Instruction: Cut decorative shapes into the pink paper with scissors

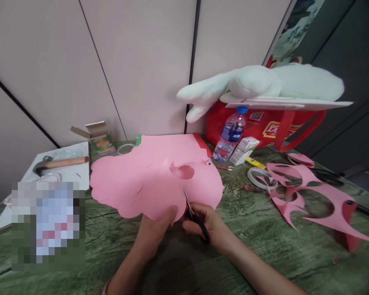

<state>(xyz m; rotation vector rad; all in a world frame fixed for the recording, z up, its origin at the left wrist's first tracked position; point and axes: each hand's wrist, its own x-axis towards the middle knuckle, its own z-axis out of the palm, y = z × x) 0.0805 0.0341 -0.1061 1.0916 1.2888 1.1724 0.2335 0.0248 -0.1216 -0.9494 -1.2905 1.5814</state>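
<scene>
We have our right hand (pixel 209 223) curled around black-handled scissors (pixel 199 224), low centre of the frame, and our left hand (pixel 156 230) pinching pink paper (pixel 123 184) (scalloped along its left edge) mid-frame; farther out, we see a bottle (pixel 229 137) right of centre, a hammer (pixel 66 162) at left.

Over on the left, a wooden-handled hammer (pixel 66 162) lies on a white board (pixel 70 174), pearly beads (pixel 55 176) close to its head, an open carton (pixel 102 143) beyond. To the right, a blue-capped bottle (pixel 229 137) stands before a red bag (pixel 258 130), a white plush toy (pixel 283 80) above.
</scene>
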